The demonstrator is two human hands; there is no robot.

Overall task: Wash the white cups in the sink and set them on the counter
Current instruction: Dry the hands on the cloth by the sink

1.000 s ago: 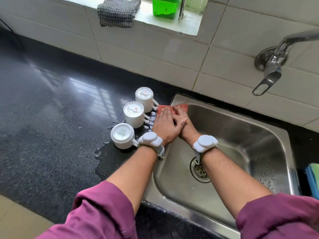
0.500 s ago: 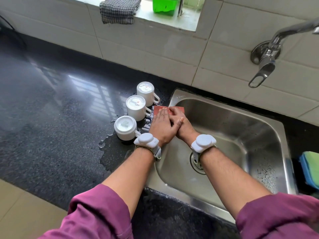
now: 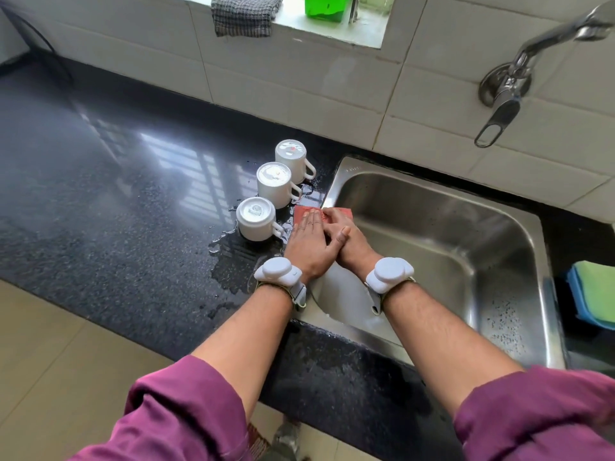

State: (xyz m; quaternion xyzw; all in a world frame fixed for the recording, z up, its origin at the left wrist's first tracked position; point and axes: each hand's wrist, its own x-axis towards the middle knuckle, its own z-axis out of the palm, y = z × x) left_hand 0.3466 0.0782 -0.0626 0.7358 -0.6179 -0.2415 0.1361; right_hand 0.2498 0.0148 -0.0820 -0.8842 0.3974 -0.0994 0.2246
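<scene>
Three white cups stand upside down in a row on the black counter, left of the sink: the far cup [image 3: 291, 158], the middle cup [image 3: 274, 183] and the near cup [image 3: 256, 217]. A red cloth [image 3: 301, 212] lies across the left rim of the steel sink [image 3: 432, 227], beside the near cup. My left hand [image 3: 307, 244] presses flat on the cloth. My right hand [image 3: 349, 242] lies against it with its fingers on the cloth's right part. Most of the cloth is hidden under the hands. No cup shows in the sink.
Water is pooled on the counter [image 3: 100, 211] around and in front of the cups. A tap [image 3: 509, 84] juts from the tiled wall above the sink. A blue-green sponge [image 3: 594, 294] lies right of the sink. A checked cloth [image 3: 244, 15] and a green container [image 3: 324, 6] sit on the sill.
Both hands have slid the red cloth toward me along the sink's left rim, from beside the far cups to beside the near cup.
</scene>
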